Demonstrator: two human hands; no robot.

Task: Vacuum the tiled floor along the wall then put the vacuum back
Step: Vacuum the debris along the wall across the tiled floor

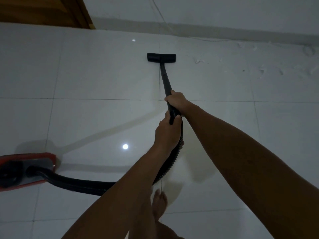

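Observation:
A black vacuum wand (165,78) runs from my hands to a flat black floor nozzle (161,57) lying on the glossy white tiled floor (96,69), a short way from the wall (224,12). My right hand (176,99) grips the wand's lower end. Just behind it, my left hand (165,133) grips the ribbed black hose (82,184). The hose loops down under my left arm and runs left to the red and grey vacuum body (29,168) on the floor at the left edge.
Whitish dust and scuff marks (269,62) lie on the tiles to the right near the wall. A thin cord (162,18) hangs down the wall and trails right along its foot. A wooden door (44,11) stands at top left. My bare foot (159,204) is below the hose.

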